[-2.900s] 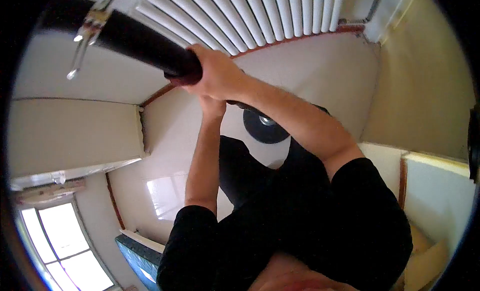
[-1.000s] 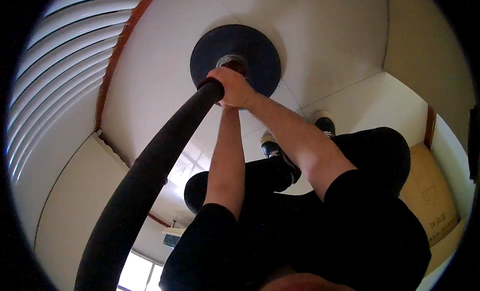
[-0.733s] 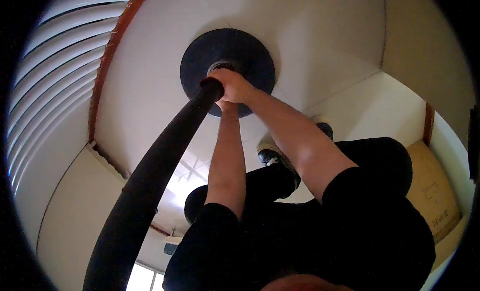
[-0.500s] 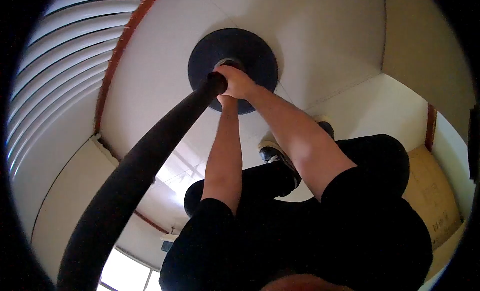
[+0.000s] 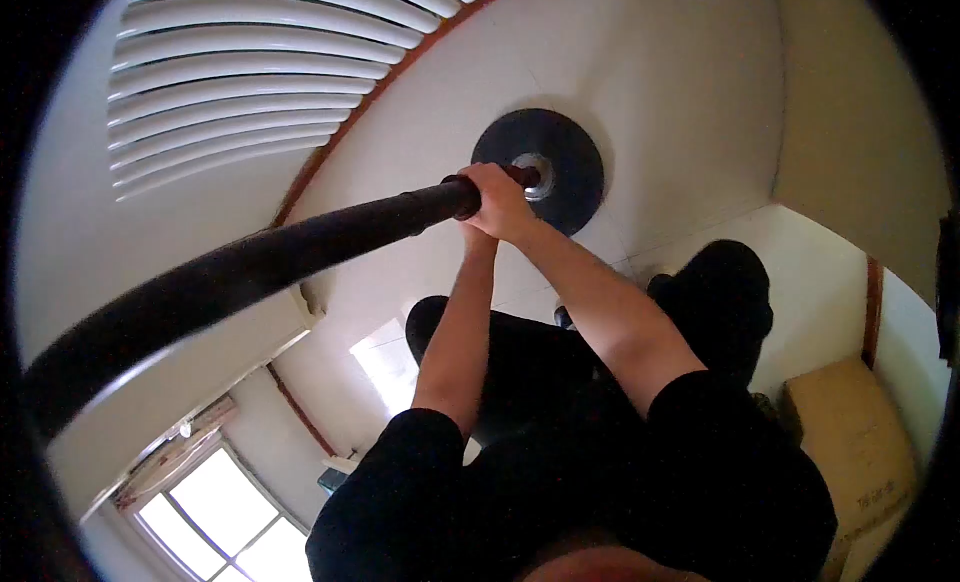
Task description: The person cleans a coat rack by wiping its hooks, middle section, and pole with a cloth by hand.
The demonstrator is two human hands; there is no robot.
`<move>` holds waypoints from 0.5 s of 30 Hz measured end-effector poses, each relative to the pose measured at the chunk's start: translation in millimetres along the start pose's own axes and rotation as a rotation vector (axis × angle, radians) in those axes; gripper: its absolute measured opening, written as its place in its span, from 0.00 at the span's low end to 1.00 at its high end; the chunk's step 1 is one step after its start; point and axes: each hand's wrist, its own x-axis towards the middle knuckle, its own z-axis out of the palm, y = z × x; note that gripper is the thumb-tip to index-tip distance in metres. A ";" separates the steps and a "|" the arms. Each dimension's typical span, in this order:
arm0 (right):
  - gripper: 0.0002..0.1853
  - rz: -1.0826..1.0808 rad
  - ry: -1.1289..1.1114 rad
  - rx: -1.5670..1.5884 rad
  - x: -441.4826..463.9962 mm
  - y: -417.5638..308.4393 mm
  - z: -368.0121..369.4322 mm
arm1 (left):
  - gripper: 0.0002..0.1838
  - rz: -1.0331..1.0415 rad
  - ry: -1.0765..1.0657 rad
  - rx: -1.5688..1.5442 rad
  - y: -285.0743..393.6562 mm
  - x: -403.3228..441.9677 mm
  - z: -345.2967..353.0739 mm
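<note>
A long dark pole (image 5: 250,257) runs from the lower left of the head view to a round black base (image 5: 568,197) on the floor. Its upper part is thick, and a thinner section enters a pale metallic collar at the middle of the base. My right hand (image 5: 494,200) is closed round the pole where the thick part ends. Just beneath it, my left hand (image 5: 478,236) also grips the pole, its fingers mostly covered by the right hand. What the pole belongs to is unclear.
A white ribbed radiator (image 5: 250,72) lines the wall at upper left. The pale floor (image 5: 680,112) surrounds the base. My bent knees (image 5: 720,292) are close by. A cardboard box (image 5: 850,432) stands at lower right, and a bright window (image 5: 220,512) shows at lower left.
The pole has swung from steep to flatter in view, its near end leaning further left. Base and hands appear further right, the base smaller; the view has also shifted. Both hands keep their grip.
</note>
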 end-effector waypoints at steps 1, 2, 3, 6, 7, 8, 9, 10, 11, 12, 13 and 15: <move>0.27 -0.010 -0.020 -0.005 0.6 -14.1 -2.8 | 0.16 0.014 0.004 -0.006 10.8 -7.6 -4.7; 0.27 -0.024 -0.038 -0.010 4.3 -27.2 -3.4 | 0.16 0.032 0.004 -0.013 23.3 -12.0 -10.1; 0.28 -0.039 -0.057 -0.014 12.5 -34.0 -6.9 | 0.16 0.048 0.008 -0.016 31.1 -15.4 -13.2; 0.26 -0.081 -0.096 -0.004 17.8 -80.1 -30.7 | 0.16 0.097 -0.023 -0.171 59.2 -31.4 -26.3; 0.26 -0.060 -0.113 -0.005 18.4 -91.3 -34.4 | 0.16 0.098 -0.068 -0.380 56.4 -27.3 -37.9; 0.26 -0.054 -0.135 -0.009 22.2 -102.4 -38.6 | 0.16 0.147 -0.095 -0.459 61.2 -27.4 -44.4; 0.26 -0.055 -0.158 -0.013 27.9 -111.9 -42.4 | 0.16 0.204 -0.111 -0.475 66.5 -27.1 -51.5; 0.27 -0.037 -0.170 -0.006 30.4 -117.3 -40.1 | 0.13 0.396 -0.011 0.043 99.6 -51.7 -42.7; 0.28 -0.015 -0.180 -0.002 30.2 -117.3 -38.2 | 0.11 0.546 0.185 0.557 135.2 -77.5 -32.5; 0.28 -0.014 -0.191 -0.012 30.7 -119.2 -37.3 | 0.09 0.403 0.183 0.731 171.5 -101.4 -24.6; 0.29 -0.006 -0.200 -0.025 30.0 -118.9 -36.7 | 0.08 0.336 0.165 0.440 169.4 -100.7 -24.1; 0.29 0.004 -0.223 -0.024 29.8 -121.2 -40.1 | 0.12 0.168 -0.022 0.459 177.0 -99.9 -33.8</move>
